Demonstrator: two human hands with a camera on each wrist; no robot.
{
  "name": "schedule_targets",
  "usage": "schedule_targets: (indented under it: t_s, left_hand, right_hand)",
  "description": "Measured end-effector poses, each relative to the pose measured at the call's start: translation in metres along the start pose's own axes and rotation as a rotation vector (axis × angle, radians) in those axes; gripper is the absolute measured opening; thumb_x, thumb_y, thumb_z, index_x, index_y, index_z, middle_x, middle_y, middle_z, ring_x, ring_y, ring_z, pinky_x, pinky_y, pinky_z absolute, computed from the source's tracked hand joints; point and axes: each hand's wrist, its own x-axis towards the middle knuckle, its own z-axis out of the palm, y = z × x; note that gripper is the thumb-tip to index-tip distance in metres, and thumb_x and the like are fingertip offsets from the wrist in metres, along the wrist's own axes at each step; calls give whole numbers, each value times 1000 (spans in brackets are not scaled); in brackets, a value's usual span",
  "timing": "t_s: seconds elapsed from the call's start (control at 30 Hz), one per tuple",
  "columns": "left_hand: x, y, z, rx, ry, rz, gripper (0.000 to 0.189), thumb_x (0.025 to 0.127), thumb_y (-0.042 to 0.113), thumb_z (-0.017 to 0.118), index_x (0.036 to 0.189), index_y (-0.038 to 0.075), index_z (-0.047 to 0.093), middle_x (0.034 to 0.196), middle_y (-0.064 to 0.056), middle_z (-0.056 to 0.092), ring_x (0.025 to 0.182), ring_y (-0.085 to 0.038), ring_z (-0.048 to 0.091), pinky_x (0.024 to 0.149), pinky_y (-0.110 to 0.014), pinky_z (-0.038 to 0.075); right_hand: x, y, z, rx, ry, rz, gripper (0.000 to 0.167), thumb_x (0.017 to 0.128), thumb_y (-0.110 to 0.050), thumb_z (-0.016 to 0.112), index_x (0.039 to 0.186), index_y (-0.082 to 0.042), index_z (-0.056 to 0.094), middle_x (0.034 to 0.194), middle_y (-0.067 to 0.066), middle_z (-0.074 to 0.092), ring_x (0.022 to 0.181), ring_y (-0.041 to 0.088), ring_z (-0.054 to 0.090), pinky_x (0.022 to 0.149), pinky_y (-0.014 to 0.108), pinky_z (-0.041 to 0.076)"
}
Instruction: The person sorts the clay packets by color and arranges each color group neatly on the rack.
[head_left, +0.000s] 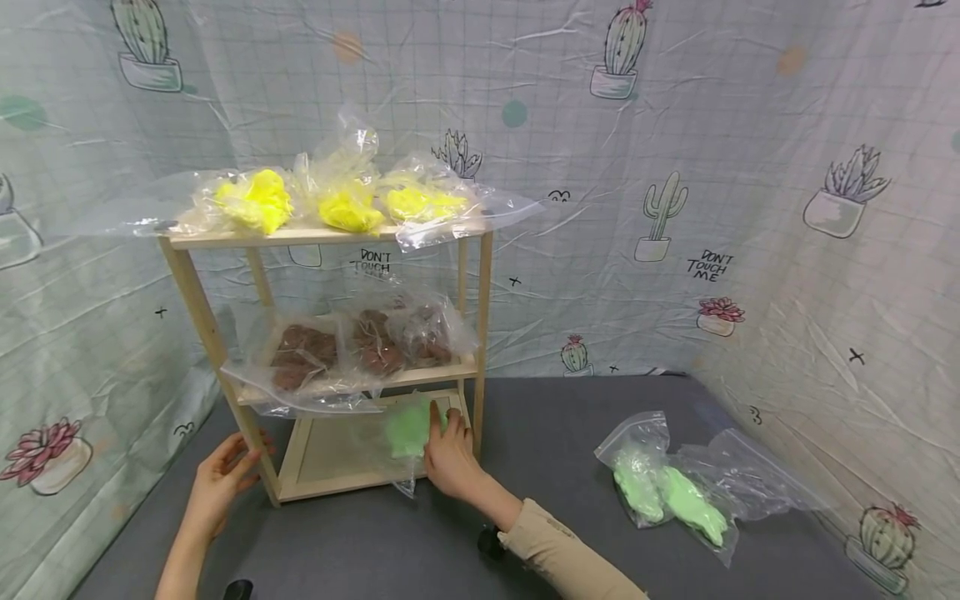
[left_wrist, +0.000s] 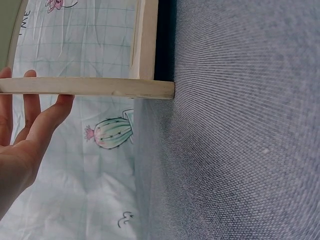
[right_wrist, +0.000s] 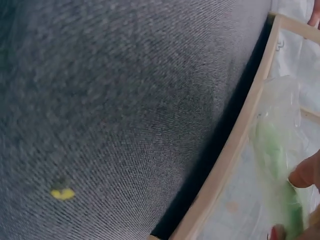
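Observation:
My left hand (head_left: 217,483) grips the front left post of a wooden shelf rack (head_left: 330,492), low down near the table; in the left wrist view its fingers (left_wrist: 62,105) are on both sides of the post. My right hand (head_left: 453,458) holds a clear plastic bag with a light green lump (head_left: 407,429) at the right part of the bottom tier. In the right wrist view the thumb (right_wrist: 305,172) presses on this bag, and another fingertip shows below it. Part of the bag is hidden behind the right hand.
Clear bags with yellow lumps (head_left: 262,200) sit on the top tier, their edges overhanging. Bags with brown lumps (head_left: 303,354) lie on the middle tier. On the grey table (head_left: 547,467) to the right lie more bags with green lumps (head_left: 693,504). A patterned curtain (head_left: 555,167) surrounds the table.

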Motion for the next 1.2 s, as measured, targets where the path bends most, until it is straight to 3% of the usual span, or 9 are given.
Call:
schedule_targets:
  t_s: [0.23,0.27,0.47,0.6,0.73,0.8,0.9,1.0,1.2]
  left_hand:
    - [1,-6,-3,-52,-13,26,28,92,9,47,118,17,53,102,19,63,90,6,61,62,-17,49]
    - [2,-10,-5,-18,-17,12,28,92,12,48,119,18,52,102,21,62,90,7,60,63,-17,49]
    - [15,-68,-30,-7,-31,12,37,93,12,46,130,6,43,110,16,60,96,5,59,64,-19,50]
    - [19,-88,-37,19,-5,-12,44,92,19,49,131,2,39,110,15,59,98,4,59,66,-19,50]
    - [19,-86,-38,-38,-35,15,42,92,15,48,131,2,39,111,14,60,98,3,59,65,-20,50]
    - [17,-72,-34,-95,-71,34,38,92,9,48,130,4,42,111,12,61,97,2,60,65,-21,51]
    - [16,-70,-32,-106,-79,55,37,92,3,45,129,5,44,111,12,61,96,2,60,64,-21,51]
    - [15,-63,-30,-89,-75,53,36,92,4,46,128,6,45,110,13,62,95,2,60,63,-20,50]
    - [12,-51,-24,-76,-32,24,35,91,6,47,126,3,46,106,14,63,93,2,61,63,-20,50]
  right_hand:
    - [-1,1,7,-73,-74,-1,48,89,-28,53,129,-9,36,125,28,32,99,32,46,71,39,38]
    - [-1,1,6,-78,-86,-13,45,88,-30,54,126,-11,38,125,28,32,96,31,47,69,38,38]
    - [-3,5,-6,-123,-235,-130,29,87,-36,55,103,-13,49,114,17,41,84,24,47,64,33,33]
    - [-6,9,-12,-102,-380,-201,32,86,-29,53,114,-13,49,118,13,42,95,26,45,74,36,35]
    - [-9,13,-12,-134,-409,-340,44,86,-20,51,129,-16,41,124,7,40,103,23,43,83,35,37]
    - [-9,14,-10,-199,-330,-430,38,88,-20,49,126,-17,42,121,3,44,101,20,45,82,32,39]
    - [-8,15,-5,-243,-201,-506,25,91,-21,48,117,-21,49,113,-2,51,101,17,50,80,33,42]
    - [-5,12,-2,-238,-167,-531,23,92,-24,49,115,-24,52,112,-6,53,101,13,53,80,34,43]
    - [6,-9,5,-240,-231,-521,31,92,-26,48,124,-28,50,116,-7,53,100,9,55,76,32,42]
